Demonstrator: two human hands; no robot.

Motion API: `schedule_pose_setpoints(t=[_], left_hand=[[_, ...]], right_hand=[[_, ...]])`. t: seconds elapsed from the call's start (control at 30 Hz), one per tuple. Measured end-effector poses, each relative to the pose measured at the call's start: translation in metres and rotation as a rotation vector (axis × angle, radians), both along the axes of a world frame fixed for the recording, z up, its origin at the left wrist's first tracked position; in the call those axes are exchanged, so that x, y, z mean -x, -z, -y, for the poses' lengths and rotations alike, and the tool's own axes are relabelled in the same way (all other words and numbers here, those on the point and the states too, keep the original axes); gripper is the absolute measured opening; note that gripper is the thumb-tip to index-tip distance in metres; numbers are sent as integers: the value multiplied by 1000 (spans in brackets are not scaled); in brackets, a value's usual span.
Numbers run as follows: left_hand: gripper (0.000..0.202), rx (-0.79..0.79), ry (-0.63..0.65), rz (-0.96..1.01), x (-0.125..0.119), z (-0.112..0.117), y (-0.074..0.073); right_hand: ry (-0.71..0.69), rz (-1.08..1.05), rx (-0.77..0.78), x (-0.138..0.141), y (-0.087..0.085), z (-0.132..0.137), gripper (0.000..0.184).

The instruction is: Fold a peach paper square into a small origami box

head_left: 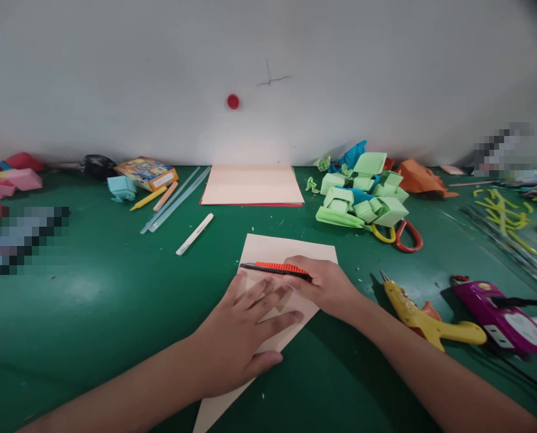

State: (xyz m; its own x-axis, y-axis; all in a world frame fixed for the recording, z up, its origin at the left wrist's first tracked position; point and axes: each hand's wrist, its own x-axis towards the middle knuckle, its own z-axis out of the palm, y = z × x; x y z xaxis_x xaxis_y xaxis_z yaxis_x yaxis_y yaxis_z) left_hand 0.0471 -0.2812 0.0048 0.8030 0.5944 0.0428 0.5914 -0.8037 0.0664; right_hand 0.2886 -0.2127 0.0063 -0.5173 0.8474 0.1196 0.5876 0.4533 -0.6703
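Peach paper sheet [290,249] being pressed onto green desk [115,288] by left hand [245,328], fingers spread flat. Just beyond fingertips, orange cutter [277,268] being gripped by right hand [326,288], long axis lying left-right across sheet, tip pointing left.

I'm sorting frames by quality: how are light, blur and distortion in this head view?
Head view: soft, even light; sheen on the green table; shadow beside the right hand gripping the orange tool; left hand flat on the paper, sharp; edges stretched, top right corner dark; two pixelated patches.
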Motion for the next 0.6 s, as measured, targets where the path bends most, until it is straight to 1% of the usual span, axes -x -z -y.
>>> schedule_pose_setpoints(t=[0.27,0.6], left_hand=[[59,-19,9,4,-1,0,-2],[60,34,-7,-16,-1,-1,-3]], right_hand=[[4,31,-17,1,1,0,28],[11,29,-8,1,-1,1,30]])
